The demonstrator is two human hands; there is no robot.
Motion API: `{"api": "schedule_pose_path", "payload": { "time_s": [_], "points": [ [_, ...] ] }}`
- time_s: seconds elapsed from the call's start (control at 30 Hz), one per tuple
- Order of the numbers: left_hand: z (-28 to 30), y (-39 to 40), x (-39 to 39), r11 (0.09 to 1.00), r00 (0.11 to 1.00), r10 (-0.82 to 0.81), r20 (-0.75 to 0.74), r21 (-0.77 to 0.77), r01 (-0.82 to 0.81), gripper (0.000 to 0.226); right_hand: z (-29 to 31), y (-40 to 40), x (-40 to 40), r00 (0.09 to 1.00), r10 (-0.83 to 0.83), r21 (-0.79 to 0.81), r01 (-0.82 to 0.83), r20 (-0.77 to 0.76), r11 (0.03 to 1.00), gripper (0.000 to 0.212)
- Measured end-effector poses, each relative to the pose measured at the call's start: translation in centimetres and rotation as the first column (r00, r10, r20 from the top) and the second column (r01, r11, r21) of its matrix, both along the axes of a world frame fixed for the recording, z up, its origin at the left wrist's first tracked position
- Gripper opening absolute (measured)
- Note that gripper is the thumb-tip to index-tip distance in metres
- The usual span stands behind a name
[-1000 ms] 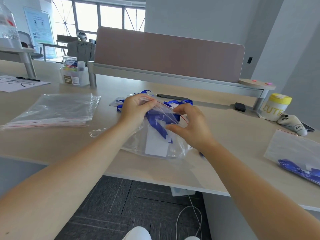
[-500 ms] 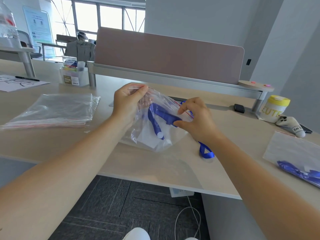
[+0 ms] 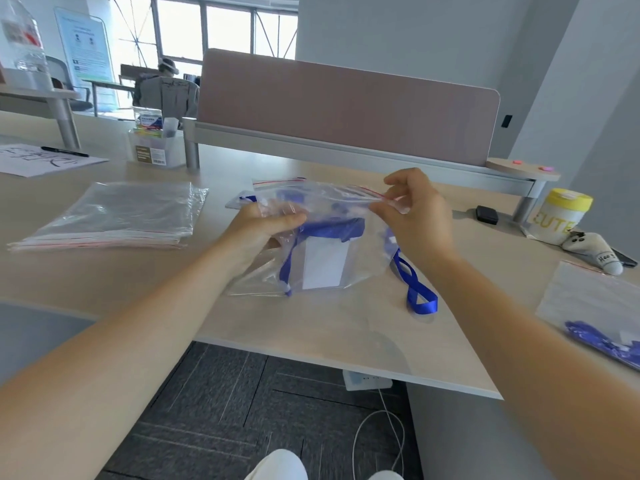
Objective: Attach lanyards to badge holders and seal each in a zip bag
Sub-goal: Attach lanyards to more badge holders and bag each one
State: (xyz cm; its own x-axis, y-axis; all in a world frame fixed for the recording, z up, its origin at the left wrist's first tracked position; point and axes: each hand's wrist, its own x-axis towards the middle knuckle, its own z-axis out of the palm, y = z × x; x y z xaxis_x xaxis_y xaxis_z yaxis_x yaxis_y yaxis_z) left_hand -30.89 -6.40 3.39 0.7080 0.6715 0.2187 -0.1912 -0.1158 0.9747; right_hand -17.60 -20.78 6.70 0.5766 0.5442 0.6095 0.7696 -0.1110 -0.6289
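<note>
Just above the middle of the table [image 3: 311, 327], near its front edge, a clear zip bag [image 3: 325, 237] is held up with its red-lined mouth uppermost. The left hand [image 3: 266, 226] is closed on the bag's left side, the film gathered under thumb and fingers; the right hand [image 3: 415, 213] pinches the zip strip at the right end of the mouth. Inside, a white badge holder [image 3: 323, 263] can be seen with a blue lanyard [image 3: 332, 228] bunched above it. A loop of the lanyard [image 3: 417, 292] hangs outside the bag, beside its right edge, down to the table top, so the mouth is judged not yet ready to be sealed.

The bag is judged light, limp and slippery; it will crumple wherever it is squeezed, so it is best taken by the stiffer zip strip, one end in each hand. The lanyard is soft ribbon and should be fed in by its loop, little by little. The badge holder looks thin and flexible, hardly fragile.

A stack of empty bags [image 3: 110, 216] lies toward the left edge, and a filled bag [image 3: 595, 313] near the right edge.
</note>
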Motion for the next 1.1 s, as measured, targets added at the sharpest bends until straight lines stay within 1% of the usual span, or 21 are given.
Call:
{"api": "schedule_pose_path", "payload": {
  "time_s": [0.03,0.07,0.1,0.17,0.2,0.23,0.27,0.3,0.33,0.37,0.4,0.5,0.57,0.6,0.63,0.7,0.73,0.8,0.9,1.0,1.1],
  "points": [
    [0.3,-0.3,0.1,1.000,1.000,0.019,-0.008,-0.005,-0.019,0.017,-0.2,0.1,0.1,1.000,-0.022,0.011,0.022,0.006,1.000,0.040],
    [0.5,-0.4,0.3,0.999,0.999,0.043,-0.017,-0.001,-0.043,0.018,-0.4,0.2,0.3,0.999,-0.039,0.026,0.039,-0.023,0.999,0.049],
    [0.7,-0.5,0.5,0.998,0.998,0.066,-0.021,-0.004,-0.067,0.019,-0.7,0.3,0.4,0.995,-0.046,0.040,0.050,-0.091,0.998,0.059],
    [1.1,-0.5,0.8,0.995,0.995,0.099,-0.018,-0.015,-0.099,0.021,-1.4,0.5,0.6,0.957,0.000,0.069,0.021,-0.292,0.997,0.070],
    [1.1,-0.3,1.0,0.994,0.994,0.109,-0.014,-0.020,-0.110,0.021,-1.9,0.5,0.8,0.915,0.051,0.077,-0.022,-0.400,0.997,0.069],
    [1.1,-0.1,1.1,0.992,0.993,0.121,-0.013,-0.028,-0.121,0.020,-2.4,0.5,1.1,0.865,0.096,0.069,-0.071,-0.493,0.995,0.061],
    [1.0,0.2,1.3,0.991,0.991,0.133,-0.019,-0.032,-0.134,0.020,-2.8,0.5,1.3,0.823,0.122,0.037,-0.122,-0.555,0.992,0.046],
    [1.0,0.4,1.4,0.988,0.988,0.149,-0.033,-0.037,-0.150,0.019,-3.4,0.6,1.6,0.802,0.128,-0.006,-0.162,-0.583,0.987,0.029],
    [0.9,0.6,1.6,0.986,0.986,0.160,-0.047,-0.036,-0.162,0.017,-3.8,0.7,1.8,0.796,0.122,-0.035,-0.176,-0.592,0.984,0.015],
    [0.9,0.8,1.8,0.985,0.985,0.162,-0.061,-0.043,-0.165,0.015,-4.2,0.8,2.0,0.792,0.124,-0.030,-0.177,-0.598,0.984,0.012],
    [0.9,1.1,1.9,0.986,0.985,0.153,-0.074,-0.050,-0.157,0.015,-4.4,1.0,2.2,0.783,0.135,0.002,-0.168,-0.607,0.986,0.014],
    [0.6,1.7,1.6,0.987,0.994,0.080,-0.074,-0.134,-0.090,0.019,-4.3,1.7,2.4,0.769,0.169,0.081,-0.152,-0.617,0.985,0.017],
    [-0.1,2.2,0.9,0.993,0.996,0.017,-0.089,-0.115,-0.027,0.024,-4.0,2.1,2.4,0.782,0.176,0.097,-0.148,-0.598,0.984,0.022],
    [-0.7,2.4,0.6,0.996,0.996,0.003,-0.095,-0.088,-0.011,0.017,-4.0,2.3,2.4,0.796,0.175,0.102,-0.142,-0.579,0.985,0.024],
    [-1.1,2.3,0.3,0.996,0.994,0.010,-0.105,-0.088,-0.019,0.005,-3.9,2.4,2.3,0.811,0.169,0.107,-0.132,-0.561,0.986,0.025],
    [-1.9,2.3,-0.1,0.993,0.986,0.098,-0.133,-0.048,-0.105,0.015,-3.9,2.6,2.1,0.820,0.164,0.119,-0.117,-0.548,0.986,0.025],
    [-2.0,2.2,-0.2,0.989,0.981,0.145,-0.130,-0.001,-0.146,0.019,-3.8,2.6,1.9,0.823,0.160,0.120,-0.113,-0.545,0.986,0.024],
    [-1.5,2.1,-0.2,0.982,0.979,0.184,-0.088,0.066,-0.178,0.025,-3.4,2.7,1.4,0.831,0.164,0.135,-0.108,-0.531,0.985,0.023],
    [0.2,1.8,0.0,0.978,0.981,0.195,0.017,0.068,-0.196,0.028,-2.1,2.4,1.1,0.850,0.195,0.197,-0.110,-0.490,0.974,0.023],
    [2.5,1.0,0.2,0.975,0.978,0.193,0.082,0.100,-0.200,0.029,-0.2,1.3,1.0,0.877,0.197,0.247,-0.094,-0.438,0.964,0.023],
    [4.7,0.0,0.7,0.972,0.976,0.179,0.127,0.128,-0.195,0.029,2.0,-0.1,1.0,0.897,0.186,0.303,-0.061,-0.402,0.951,0.016]
  ]
}}
